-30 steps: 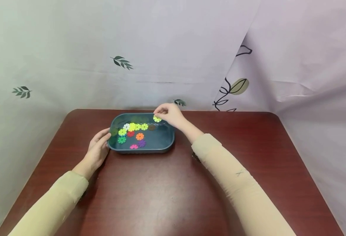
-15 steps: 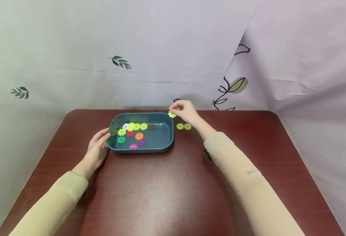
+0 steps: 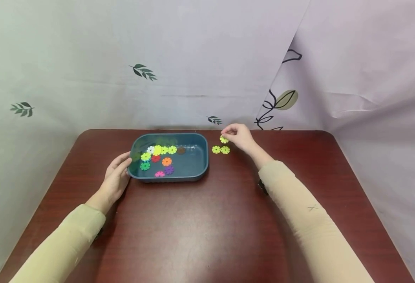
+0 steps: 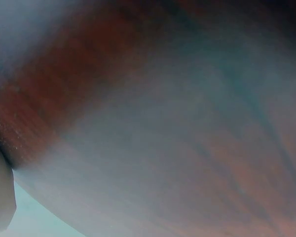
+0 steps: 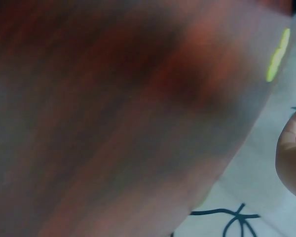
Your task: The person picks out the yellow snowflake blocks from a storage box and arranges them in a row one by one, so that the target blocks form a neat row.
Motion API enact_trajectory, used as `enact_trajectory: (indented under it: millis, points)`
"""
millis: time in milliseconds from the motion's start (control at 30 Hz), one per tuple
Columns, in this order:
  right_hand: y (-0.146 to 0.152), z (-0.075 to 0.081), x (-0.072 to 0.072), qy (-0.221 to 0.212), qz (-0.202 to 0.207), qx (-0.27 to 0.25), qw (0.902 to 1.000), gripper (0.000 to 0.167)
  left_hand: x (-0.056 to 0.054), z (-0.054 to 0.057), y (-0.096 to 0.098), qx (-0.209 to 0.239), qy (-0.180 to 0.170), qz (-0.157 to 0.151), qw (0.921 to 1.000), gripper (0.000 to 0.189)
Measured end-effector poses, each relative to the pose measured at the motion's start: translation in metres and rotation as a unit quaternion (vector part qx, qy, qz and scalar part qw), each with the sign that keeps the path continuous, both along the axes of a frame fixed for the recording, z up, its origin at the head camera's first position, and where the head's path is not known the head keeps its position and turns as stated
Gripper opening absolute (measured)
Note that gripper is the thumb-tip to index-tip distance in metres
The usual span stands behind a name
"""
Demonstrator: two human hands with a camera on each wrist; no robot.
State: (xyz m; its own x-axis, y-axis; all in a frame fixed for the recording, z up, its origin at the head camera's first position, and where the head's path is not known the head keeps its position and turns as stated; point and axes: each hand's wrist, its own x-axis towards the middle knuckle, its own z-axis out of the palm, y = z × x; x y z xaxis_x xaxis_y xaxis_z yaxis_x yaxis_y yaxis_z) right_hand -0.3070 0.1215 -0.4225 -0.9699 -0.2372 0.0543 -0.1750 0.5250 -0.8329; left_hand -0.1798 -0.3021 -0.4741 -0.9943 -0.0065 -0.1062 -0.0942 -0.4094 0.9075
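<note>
In the head view a dark blue-grey plastic tray (image 3: 193, 173) sits on the table, with several notched snowflake discs in it: yellow, white, brown, red, orange (image 3: 166, 161), green (image 3: 145, 166), purple and pink. My left hand (image 3: 116, 177) holds the tray's left side, thumb at the rim. Past the tray's right end, my right hand (image 3: 242, 138) pinches a yellow snowflake disc (image 3: 223, 139) between thumb and finger. Just below it, two yellow snowflake discs (image 3: 220, 149) lie side by side on the table. The right wrist view catches part of my right hand (image 5: 293, 158) at its edge.
The reddish-brown wooden table (image 3: 193, 228) runs back to a pale cloth backdrop (image 3: 193, 59) printed with leaves. The left wrist view is mostly blurred table surface. A yellow disc edge (image 5: 278, 55) shows at the upper right of the right wrist view.
My right hand has moved right with the pinched yellow disc, from over the tray to above the two discs on the table. My left hand has stayed at the tray.
</note>
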Motion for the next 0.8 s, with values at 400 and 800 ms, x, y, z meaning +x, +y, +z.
enact_trajectory:
  millis: [400, 800]
  points:
    - [0.025, -0.012, 0.001, -0.019, -0.01, 0.021, 0.9995, 0.016, 0.0, 0.0, 0.0, -0.004, -0.006, 0.002, 1.0, 0.022]
    - [0.039, -0.02, 0.003, -0.043, 0.003, 0.042, 0.9982, 0.016, -0.002, -0.001, -0.001, 0.001, -0.009, 0.004, 0.9999, 0.02]
